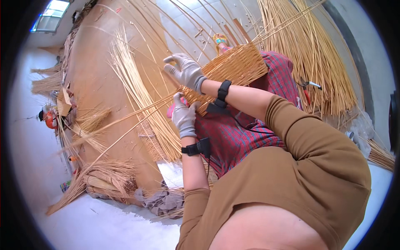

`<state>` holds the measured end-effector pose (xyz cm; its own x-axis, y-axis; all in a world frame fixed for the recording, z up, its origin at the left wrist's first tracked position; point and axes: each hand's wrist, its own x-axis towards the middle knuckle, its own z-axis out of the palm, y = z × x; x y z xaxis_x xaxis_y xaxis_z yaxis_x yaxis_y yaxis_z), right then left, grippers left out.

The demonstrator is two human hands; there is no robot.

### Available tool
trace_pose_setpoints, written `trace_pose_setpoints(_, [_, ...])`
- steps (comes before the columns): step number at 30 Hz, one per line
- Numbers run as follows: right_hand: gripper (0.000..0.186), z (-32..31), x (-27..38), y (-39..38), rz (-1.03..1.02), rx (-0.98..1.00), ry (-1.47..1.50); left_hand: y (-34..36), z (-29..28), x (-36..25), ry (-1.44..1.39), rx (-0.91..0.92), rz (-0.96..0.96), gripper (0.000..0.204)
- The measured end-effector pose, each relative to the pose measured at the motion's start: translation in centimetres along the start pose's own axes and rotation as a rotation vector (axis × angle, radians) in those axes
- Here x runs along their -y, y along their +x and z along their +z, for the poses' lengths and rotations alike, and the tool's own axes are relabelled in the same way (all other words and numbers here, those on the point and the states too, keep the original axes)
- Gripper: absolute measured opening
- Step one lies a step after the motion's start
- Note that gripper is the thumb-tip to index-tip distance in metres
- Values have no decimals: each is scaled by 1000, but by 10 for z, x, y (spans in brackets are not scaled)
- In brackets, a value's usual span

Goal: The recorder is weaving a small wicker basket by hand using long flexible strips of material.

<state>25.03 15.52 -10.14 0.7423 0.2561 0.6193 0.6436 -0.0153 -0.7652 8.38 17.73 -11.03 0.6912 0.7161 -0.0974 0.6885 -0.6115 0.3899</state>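
Note:
A rectangular wicker basket [231,64] rests on my lap over plaid cloth [229,133], with upright wooden slats and long loose canes standing out from it. My gloved left hand [183,116] grips the basket's lower left corner, where several canes stretch off to the lower left. My gloved right hand [183,71] is raised just above that same corner near a slat, fingers apart and slightly curled, with nothing visible in them. Both wrists wear black straps.
Long cane bundles lie at right [312,58] and left [148,116] on the floor. Red-handled pruning shears [307,89] lie at right. More fibre bundles [108,175], grey cloth [162,202] and a woven mat [150,137] are around me. A white wall [41,158] borders the left.

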Motion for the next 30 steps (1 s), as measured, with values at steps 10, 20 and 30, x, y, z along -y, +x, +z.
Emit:
trace_pose_setpoints(10, [14, -59, -26, -11, 356, 332, 215, 12, 5, -3, -176, -23, 13, 78])
trace_pose_setpoints(20, [29, -145, -50, -18, 1188, 137, 757, 6, 2, -29, -31, -256, 566, 73])
trace_pose_setpoints(30, [68, -45, -123, 85, 161, 301, -179, 6, 21, -87, -19, 97, 297, 99])
